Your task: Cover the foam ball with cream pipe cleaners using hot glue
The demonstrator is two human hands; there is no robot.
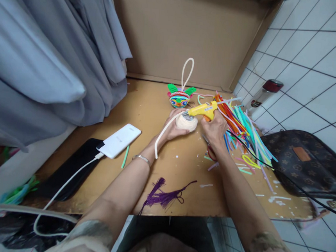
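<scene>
A glue gun (201,110) is pointing at a cream ball (186,124).
Just nearer than the eared ornament (180,98), the left hand (172,131) is curling its fingers around the ball; the right hand (215,129) is gripping the gun. Right of the ornament, a red-lidded bottle (260,97) and brown bag (314,166) are sitting, contents unclear.

**Yellow glue gun (202,110) at the top of a cream-wrapped ball (186,124)**

The left hand (171,128) holds the ball, a cream pipe cleaner (164,133) curving from its top toward the near left. The right hand (217,128) grips the gun. Just beyond stands a colourful animal-head ornament (179,100) with green ears. To the right lie heaped pipe cleaners (248,127), scissors (211,153) and a brown patterned bag (294,164); to the left, a white power bank (121,140). Purple tassels (164,198) rest near the table's (146,106) near edge.
</scene>
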